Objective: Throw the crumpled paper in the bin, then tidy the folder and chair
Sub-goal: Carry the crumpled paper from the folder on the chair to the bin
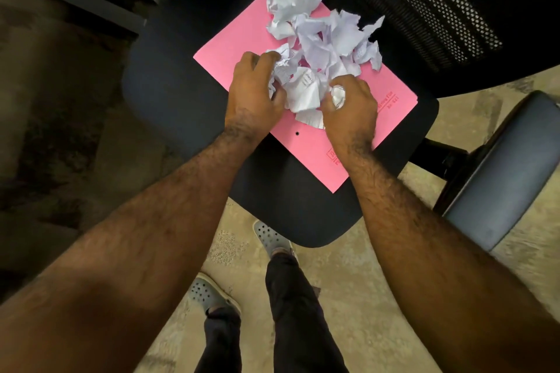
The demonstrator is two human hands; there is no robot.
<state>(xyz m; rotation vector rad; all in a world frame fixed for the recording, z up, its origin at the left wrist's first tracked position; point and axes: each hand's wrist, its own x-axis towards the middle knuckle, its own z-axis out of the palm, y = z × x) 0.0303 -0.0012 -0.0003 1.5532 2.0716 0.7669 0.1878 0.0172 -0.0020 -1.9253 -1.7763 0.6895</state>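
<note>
From the head camera, the crumpled paper (318, 39) is lying in a loose heap on a pink folder (242, 39), which is resting flat on the black chair (169, 94) seat. The left hand (254, 91) is curling its fingers around wads at the heap's near edge, while the right hand (351, 106) is clenching one small paper ball.

Folder (306, 142) print under right wrist
</note>
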